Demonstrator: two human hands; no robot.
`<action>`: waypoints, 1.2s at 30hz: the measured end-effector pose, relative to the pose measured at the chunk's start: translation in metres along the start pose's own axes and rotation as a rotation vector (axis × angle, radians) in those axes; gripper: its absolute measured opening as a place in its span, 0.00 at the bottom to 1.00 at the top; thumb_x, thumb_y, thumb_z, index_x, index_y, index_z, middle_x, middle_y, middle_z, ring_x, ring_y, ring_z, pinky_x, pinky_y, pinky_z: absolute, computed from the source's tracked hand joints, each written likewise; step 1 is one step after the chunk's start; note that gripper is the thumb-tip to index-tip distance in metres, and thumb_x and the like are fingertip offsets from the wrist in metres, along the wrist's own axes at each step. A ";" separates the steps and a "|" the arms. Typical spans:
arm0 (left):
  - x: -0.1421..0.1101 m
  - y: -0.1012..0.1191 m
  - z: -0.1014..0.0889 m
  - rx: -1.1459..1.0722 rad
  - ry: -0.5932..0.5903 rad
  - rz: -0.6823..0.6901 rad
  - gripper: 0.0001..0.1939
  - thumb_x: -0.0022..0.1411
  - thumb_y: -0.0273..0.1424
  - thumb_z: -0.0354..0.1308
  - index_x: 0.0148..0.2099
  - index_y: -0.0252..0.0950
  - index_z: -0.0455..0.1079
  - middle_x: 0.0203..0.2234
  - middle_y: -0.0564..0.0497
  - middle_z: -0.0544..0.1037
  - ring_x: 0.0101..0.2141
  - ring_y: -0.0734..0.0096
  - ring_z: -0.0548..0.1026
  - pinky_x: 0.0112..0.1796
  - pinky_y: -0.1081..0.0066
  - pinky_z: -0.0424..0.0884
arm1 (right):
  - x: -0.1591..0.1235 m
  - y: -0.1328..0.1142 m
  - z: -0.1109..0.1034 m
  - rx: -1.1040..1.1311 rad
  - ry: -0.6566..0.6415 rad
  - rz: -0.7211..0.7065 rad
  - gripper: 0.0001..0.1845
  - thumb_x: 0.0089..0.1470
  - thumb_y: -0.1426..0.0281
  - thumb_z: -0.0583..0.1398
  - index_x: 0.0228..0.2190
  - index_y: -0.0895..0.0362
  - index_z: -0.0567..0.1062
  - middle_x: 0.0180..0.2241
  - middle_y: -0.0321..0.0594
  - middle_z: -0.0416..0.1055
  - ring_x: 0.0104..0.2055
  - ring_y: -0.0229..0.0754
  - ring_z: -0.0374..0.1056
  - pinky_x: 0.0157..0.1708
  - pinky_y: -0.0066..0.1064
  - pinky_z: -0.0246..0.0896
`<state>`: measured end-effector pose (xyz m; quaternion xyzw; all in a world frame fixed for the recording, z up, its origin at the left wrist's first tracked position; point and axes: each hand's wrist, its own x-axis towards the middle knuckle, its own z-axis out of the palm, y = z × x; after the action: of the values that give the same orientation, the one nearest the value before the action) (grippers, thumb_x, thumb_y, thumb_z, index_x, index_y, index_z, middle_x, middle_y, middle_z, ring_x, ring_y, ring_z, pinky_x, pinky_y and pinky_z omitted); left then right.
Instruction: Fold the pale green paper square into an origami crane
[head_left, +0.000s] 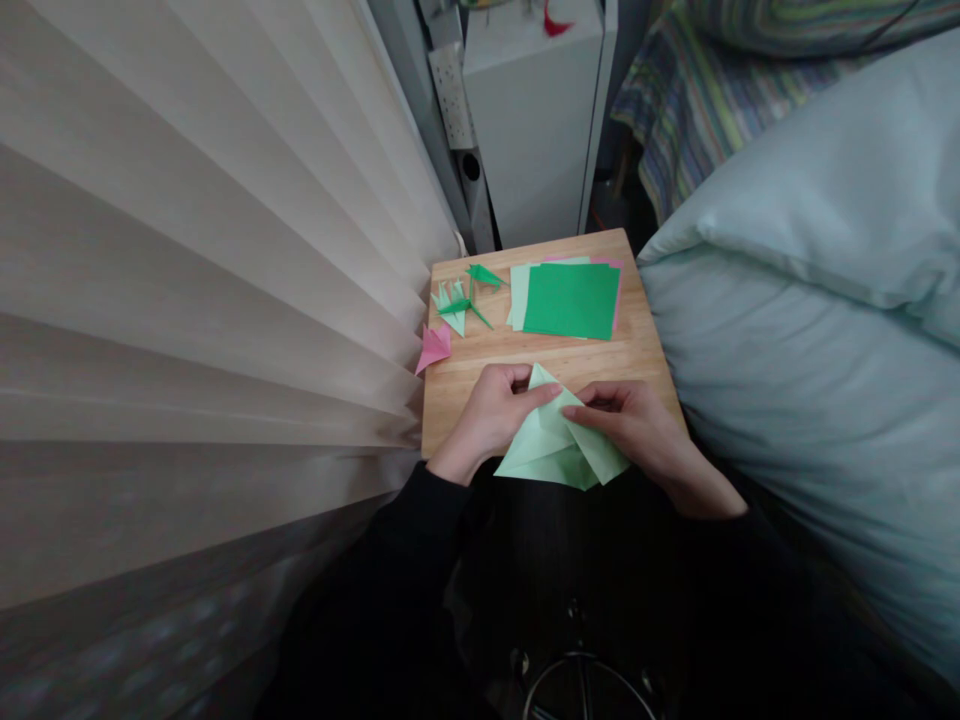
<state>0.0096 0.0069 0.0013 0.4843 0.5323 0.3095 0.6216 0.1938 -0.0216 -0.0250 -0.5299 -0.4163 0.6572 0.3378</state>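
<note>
The left hand [495,408] is closed narrowly on a folded sheet of light green paper [551,440], its thumb lying flat on the face near the upper point and its fingers curled behind. The right hand [637,418] pinches the same paper along its upper right slope, thumb in front, fingers bent behind. The two thumbs are near each other but apart. The paper stands between the hands at the near side of the wooden desk [645,345], its point towards the far side, its wide lower edge over the person's dark clothing [390,560]. Loose flaps fan out below the thumbs, the right one reaching under the right hand.

The desk's near edge is mostly hidden by hands and paper. A band of wood shows between the hands and a stack of coloured sheets [570,300], dark green on top, which lies near the far edge. A narrower strip of wood runs right of the stack to the right edge, where a pale quilt [810,280] bulges just beside the desk. Along the left edge, a pleated curtain [262,300] hangs close. A pink folded paper [434,347] sits at that edge, with green folded figures [486,275] grouped beyond it. A white cabinet [532,130] stands behind the far edge.
</note>
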 end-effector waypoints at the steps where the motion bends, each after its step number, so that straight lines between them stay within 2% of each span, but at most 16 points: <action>1: 0.000 0.000 0.000 -0.004 -0.008 -0.003 0.18 0.46 0.41 0.73 0.25 0.33 0.73 0.21 0.54 0.73 0.24 0.77 0.65 0.25 0.74 0.61 | 0.000 -0.001 0.001 0.012 0.006 -0.006 0.19 0.41 0.55 0.73 0.26 0.58 0.81 0.24 0.36 0.74 0.24 0.35 0.62 0.24 0.29 0.53; 5: 0.000 -0.003 0.001 -0.019 -0.008 -0.030 0.18 0.45 0.42 0.73 0.25 0.33 0.72 0.21 0.55 0.71 0.23 0.77 0.65 0.25 0.73 0.60 | -0.001 -0.006 0.004 0.039 0.038 -0.041 0.18 0.43 0.56 0.72 0.24 0.58 0.80 0.24 0.36 0.73 0.26 0.36 0.62 0.26 0.30 0.55; 9: 0.001 -0.004 0.003 -0.039 0.089 0.020 0.18 0.46 0.40 0.73 0.22 0.34 0.69 0.18 0.57 0.66 0.22 0.79 0.61 0.25 0.73 0.55 | -0.001 -0.006 0.004 0.037 0.054 -0.054 0.15 0.43 0.58 0.72 0.23 0.58 0.80 0.23 0.35 0.72 0.25 0.35 0.61 0.26 0.30 0.54; 13: 0.002 -0.004 0.003 -0.082 0.144 0.060 0.14 0.46 0.36 0.73 0.25 0.34 0.73 0.21 0.57 0.69 0.23 0.78 0.62 0.27 0.72 0.56 | 0.001 -0.001 0.002 0.020 0.017 -0.051 0.14 0.42 0.60 0.72 0.23 0.57 0.81 0.23 0.35 0.74 0.25 0.36 0.62 0.26 0.30 0.55; 19: 0.002 -0.012 0.008 -0.142 0.074 0.058 0.14 0.46 0.37 0.74 0.26 0.33 0.75 0.21 0.55 0.71 0.25 0.77 0.65 0.29 0.72 0.57 | 0.002 -0.002 0.004 0.074 0.033 -0.137 0.11 0.46 0.60 0.71 0.25 0.56 0.84 0.27 0.37 0.79 0.30 0.39 0.68 0.35 0.33 0.62; 24: 0.002 -0.014 0.013 -0.168 0.073 0.049 0.13 0.48 0.37 0.74 0.27 0.33 0.77 0.22 0.54 0.74 0.26 0.76 0.66 0.30 0.71 0.59 | 0.001 -0.002 0.004 0.045 0.086 -0.151 0.12 0.45 0.61 0.71 0.22 0.56 0.83 0.23 0.37 0.76 0.27 0.38 0.65 0.32 0.33 0.60; 32: 0.007 -0.013 0.003 -0.191 0.256 0.121 0.08 0.50 0.34 0.72 0.28 0.36 0.80 0.24 0.54 0.77 0.28 0.75 0.70 0.34 0.71 0.63 | 0.001 -0.001 0.003 0.026 0.091 -0.101 0.10 0.43 0.61 0.72 0.21 0.55 0.83 0.24 0.37 0.76 0.27 0.38 0.64 0.29 0.33 0.58; 36: 0.008 -0.014 0.000 -0.184 0.269 0.099 0.08 0.49 0.34 0.72 0.28 0.35 0.80 0.23 0.54 0.77 0.28 0.75 0.70 0.33 0.71 0.64 | 0.000 -0.002 0.002 0.018 0.080 -0.094 0.10 0.43 0.61 0.72 0.22 0.55 0.83 0.24 0.37 0.76 0.27 0.38 0.64 0.29 0.33 0.58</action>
<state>0.0102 0.0096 -0.0146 0.4049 0.5557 0.4492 0.5704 0.1916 -0.0210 -0.0234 -0.5325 -0.4208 0.6226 0.3895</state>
